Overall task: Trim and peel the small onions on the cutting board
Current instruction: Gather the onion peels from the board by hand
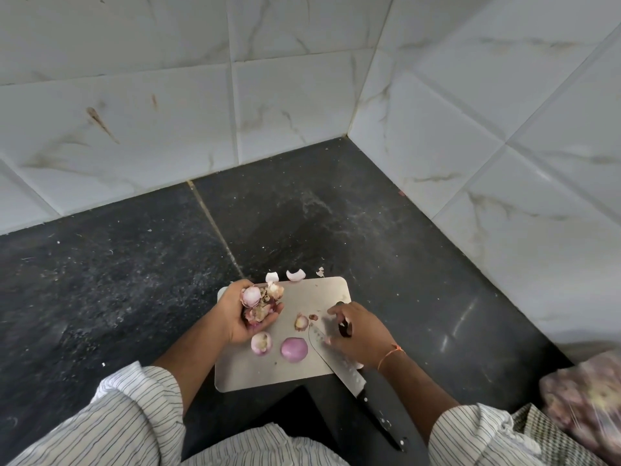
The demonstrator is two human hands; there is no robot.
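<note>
A pale steel cutting board (312,294) lies on the black counter. My left hand (239,314) is cupped palm up over the board's left edge, holding a heap of onion skins and trimmings (260,302). On the board lie a peeled purple onion (294,349), a partly peeled onion (261,343) and a small cut piece (301,322). My right hand (358,334) hovers over the board's right side, fingers spread and blurred, holding nothing. The knife (339,366) rests under it, blade on the board, black handle pointing toward me.
Loose skins (295,274) lie on the black counter (134,280) just beyond the board. White tiled walls meet in a corner behind and run along the right. A bag of onions (584,398) sits at the right edge.
</note>
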